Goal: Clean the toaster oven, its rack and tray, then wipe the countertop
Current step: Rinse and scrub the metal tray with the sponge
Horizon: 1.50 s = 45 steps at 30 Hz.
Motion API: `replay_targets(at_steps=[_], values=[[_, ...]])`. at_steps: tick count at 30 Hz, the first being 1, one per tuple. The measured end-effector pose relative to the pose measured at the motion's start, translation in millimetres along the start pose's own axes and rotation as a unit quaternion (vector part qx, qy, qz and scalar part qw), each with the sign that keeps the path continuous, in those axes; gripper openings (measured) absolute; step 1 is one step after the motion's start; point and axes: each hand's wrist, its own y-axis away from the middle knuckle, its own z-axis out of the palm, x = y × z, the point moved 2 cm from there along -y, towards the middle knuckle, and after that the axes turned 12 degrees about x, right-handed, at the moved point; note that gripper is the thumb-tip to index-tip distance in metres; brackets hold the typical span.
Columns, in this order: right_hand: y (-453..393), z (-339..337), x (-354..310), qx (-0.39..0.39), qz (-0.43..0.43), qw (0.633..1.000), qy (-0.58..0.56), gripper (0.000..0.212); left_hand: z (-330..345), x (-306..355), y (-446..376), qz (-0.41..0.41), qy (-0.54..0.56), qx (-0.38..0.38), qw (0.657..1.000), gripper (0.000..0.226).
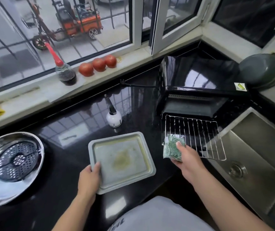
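Observation:
A grey metal tray (126, 147) with a yellowish stain in its middle lies on the black countertop (76, 117). My left hand (89, 178) grips the tray's near left corner, thumb on the rim. My right hand (185, 158) holds a green-and-white cleaning cloth (172, 148) just over the left front corner of the wire rack (198, 135). The rack lies flat in front of the black toaster oven (198, 80), whose door is open, and its right corner reaches over the sink edge.
A white spray bottle (114, 118) stands behind the tray. A steel basin with a perforated steamer plate (11, 164) sits at the left. The steel sink (258, 160) is at the right, a grey pan (261, 70) behind the oven. A sauce bottle (66, 72) and three tomatoes (98, 65) line the windowsill.

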Motion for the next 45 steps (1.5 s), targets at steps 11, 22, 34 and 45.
replay_targets(at_steps=[11, 22, 34, 45], values=[[-5, -92, -45, 0.063, -0.048, 0.987, -0.139, 0.012, 15, 111, 46, 0.087, 0.113, -0.108, 0.984, 0.026], [-58, -345, 9, 0.288, -0.096, 0.949, -0.087, 0.039, 225, 225, 244, 0.302, -0.039, -0.267, 0.915, 0.028], [-151, -534, -39, 0.305, -0.103, 0.940, 0.111, 0.052, 445, 213, 403, 0.681, -0.439, -0.161, 0.564, 0.032], [-257, -559, -93, 0.311, -0.049, 0.940, 0.132, 0.081, 460, 169, 354, 0.236, -0.184, -0.284, 0.911, 0.015]])
